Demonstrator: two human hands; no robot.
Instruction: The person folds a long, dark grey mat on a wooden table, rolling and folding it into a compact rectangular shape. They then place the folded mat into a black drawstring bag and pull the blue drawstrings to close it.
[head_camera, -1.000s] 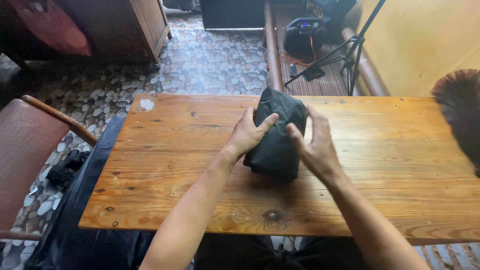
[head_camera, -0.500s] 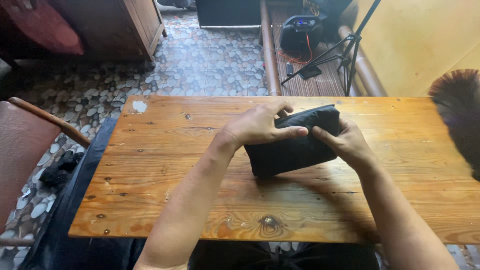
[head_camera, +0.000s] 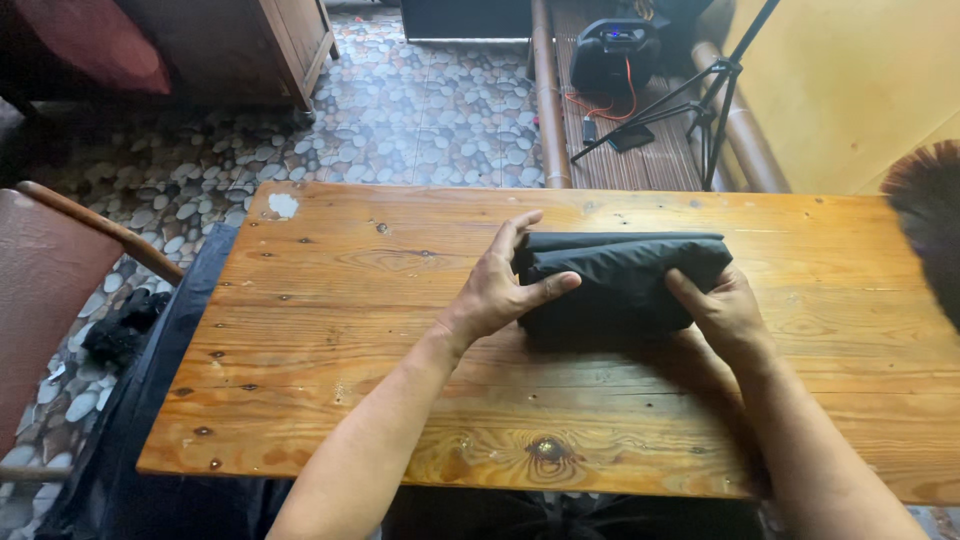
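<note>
One wooden table (head_camera: 330, 330) carries a single item: a black folded cloth bundle (head_camera: 625, 280), oblong, lying lengthwise and parallel to the far edge, a little right of the table's centre and nearer the far edge than the near one. No label or printed marking is visible on the bundle. One small pale patch (head_camera: 283, 205), irregular in shape, sits on the tabletop close to the far left corner; whether it is a sticker or a stain cannot be told. Two hands are on the bundle. The left hand (head_camera: 500, 290) is open, its palm against the bundle's left end, thumb stretched across the front face and fingers raised along the end. The right hand (head_camera: 725, 315) grips the bundle's right front corner, fingers curled against the cloth and thumb pressed into the front face. The bundle thus lies between the two hands, touching both, and rests on the tabletop. Off the table, counted singly: one brown chair (head_camera: 50, 300) beside the left edge, one wooden cabinet (head_camera: 270, 50) on the pebble-patterned floor beyond the far left corner, one black tripod (head_camera: 700, 100) beyond the far edge, and one dark portable speaker (head_camera: 615, 50) standing near it with a red cable. A dark bristly object (head_camera: 930, 220) overhangs the right edge; what it is cannot be told.
</note>
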